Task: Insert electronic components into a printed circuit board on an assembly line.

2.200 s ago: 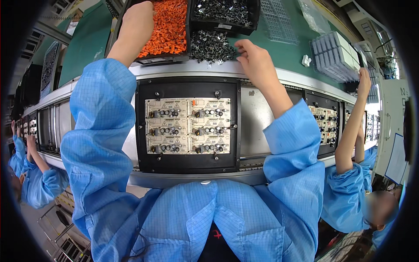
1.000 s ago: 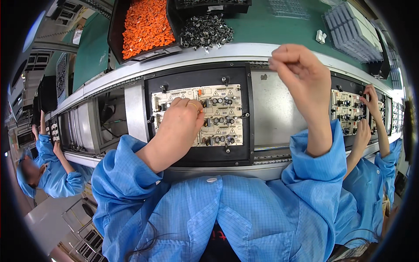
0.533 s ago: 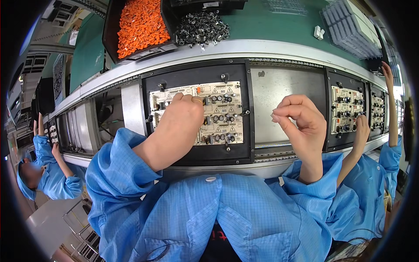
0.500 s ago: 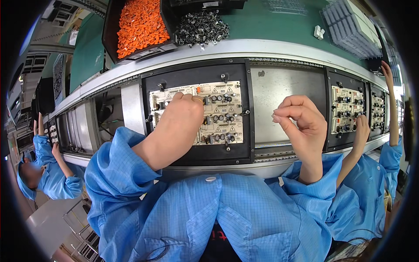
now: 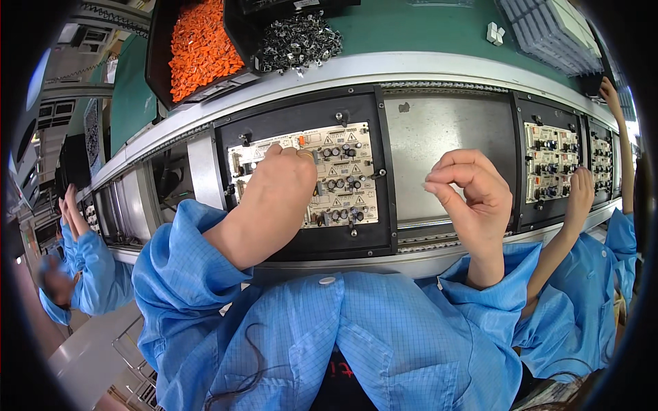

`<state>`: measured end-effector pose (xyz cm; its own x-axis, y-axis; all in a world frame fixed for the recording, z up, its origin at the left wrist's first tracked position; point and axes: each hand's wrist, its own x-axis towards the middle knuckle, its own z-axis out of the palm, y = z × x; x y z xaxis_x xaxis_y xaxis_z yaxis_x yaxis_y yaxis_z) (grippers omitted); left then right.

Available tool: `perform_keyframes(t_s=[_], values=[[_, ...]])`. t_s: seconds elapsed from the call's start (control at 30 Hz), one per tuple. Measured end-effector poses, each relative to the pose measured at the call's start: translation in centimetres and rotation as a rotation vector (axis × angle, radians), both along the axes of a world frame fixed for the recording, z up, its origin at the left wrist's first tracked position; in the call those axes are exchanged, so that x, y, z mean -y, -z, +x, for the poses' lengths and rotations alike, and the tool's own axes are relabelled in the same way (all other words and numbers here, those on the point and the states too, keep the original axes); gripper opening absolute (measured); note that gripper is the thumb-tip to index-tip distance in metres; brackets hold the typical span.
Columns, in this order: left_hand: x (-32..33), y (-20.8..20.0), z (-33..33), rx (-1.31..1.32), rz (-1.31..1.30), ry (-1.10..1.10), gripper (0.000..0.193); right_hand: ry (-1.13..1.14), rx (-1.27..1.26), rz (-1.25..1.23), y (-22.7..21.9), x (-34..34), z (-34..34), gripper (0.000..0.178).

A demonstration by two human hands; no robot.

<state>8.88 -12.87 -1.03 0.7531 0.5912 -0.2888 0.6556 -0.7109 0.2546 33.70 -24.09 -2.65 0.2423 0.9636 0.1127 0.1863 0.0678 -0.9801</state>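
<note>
A cream circuit board panel (image 5: pixel 372 205) with several black capacitors lies in a black carrier frame (image 5: pixel 384 229) before me. Over its left part bends my left hand (image 5: pixel 271 198), knuckles up and fingers curled down to the board; its fingertips and whatever they hold are hidden. A small orange part (image 5: pixel 301 140) stands on the panel just beyond that hand. To the right of the frame, my right hand (image 5: pixel 476 198) hovers above a bare metal plate (image 5: pixel 445 130) of the line. Its thumb and forefinger are pinched together, and anything between them is too small to make out.
Behind the rail (image 5: pixel 425 65), a black bin (image 5: pixel 159 68) holds orange parts (image 5: pixel 205 51), beside a pile of small black clips (image 5: pixel 301 41). White blocks (image 5: pixel 495 33) and stacked trays (image 5: pixel 548 38) stand at the back right. Co-workers' hands (image 5: pixel 581 192) (image 5: pixel 72 209) are at both sides.
The whole view has shifted slightly, so frame and bins sit further left. My two hands keep almost the same pose. The co-worker on the left has brought both hands close together.
</note>
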Motion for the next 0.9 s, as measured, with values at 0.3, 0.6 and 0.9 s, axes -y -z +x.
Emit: perform_keyframes(t_s=[0.3, 0.6, 0.9], values=[[-5.6, -0.7, -1.0, 0.347, -0.066, -0.564, 0.022, -0.280, 0.426, 0.045, 2.1, -0.2, -2.5, 0.021], [-24.4, 4.1, -8.6, 0.159, 0.655, -0.518, 0.032, -0.368, 0.684, 0.046, 2.7, -0.9, -4.9, 0.029], [-25.6, 3.9, -8.8, 0.224, 0.665, -0.614, 0.026, -0.348, 0.695, 0.052, 3.0, -0.8, -4.7, 0.028]])
